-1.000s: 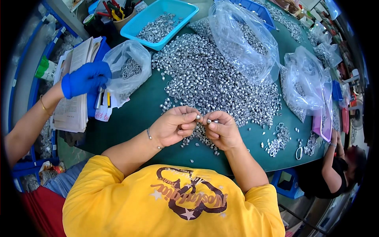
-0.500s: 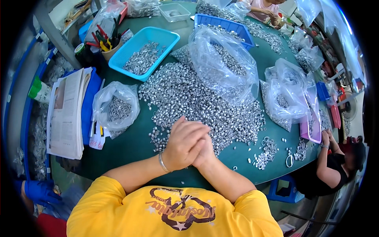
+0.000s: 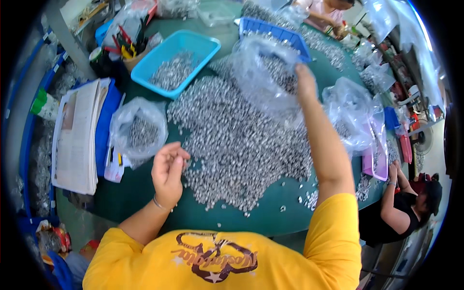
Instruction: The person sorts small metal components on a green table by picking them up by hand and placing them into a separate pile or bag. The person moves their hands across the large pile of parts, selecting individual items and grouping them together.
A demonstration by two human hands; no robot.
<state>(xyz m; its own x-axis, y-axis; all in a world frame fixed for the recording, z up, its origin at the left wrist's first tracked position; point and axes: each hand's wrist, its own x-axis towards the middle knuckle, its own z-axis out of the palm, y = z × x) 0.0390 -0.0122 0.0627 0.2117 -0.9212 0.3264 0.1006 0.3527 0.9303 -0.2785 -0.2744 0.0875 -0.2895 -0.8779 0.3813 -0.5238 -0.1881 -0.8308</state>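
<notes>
A broad heap of small silver metal pieces [image 3: 237, 150] covers the middle of the green table. My left hand [image 3: 168, 174] is raised at the heap's left edge, its fingers loosely bent and nothing visible in them. Close beyond it stands a small clear plastic bag [image 3: 116, 128] holding more silver pieces. Across the heap stretches my right arm; my right hand [image 3: 305, 84] is at the right rim of a large clear plastic bag [image 3: 249, 82] of pieces. Blur and the hand's own back hide its fingers, so whether they grip the rim does not show.
Beyond the heap are a light-blue basket [image 3: 137, 72] and a darker blue tray [image 3: 270, 31]. Newspapers [image 3: 72, 145] lie at left, near a holder of pliers [image 3: 130, 60]. At right are another bag [image 3: 345, 106], a pink bin [image 3: 380, 169] and a person [image 3: 406, 208]; another person [image 3: 324, 14] works opposite.
My clasped hands have come apart. The right has reached far forward to the large bag's rim; the left has moved left, towards the small bag.
</notes>
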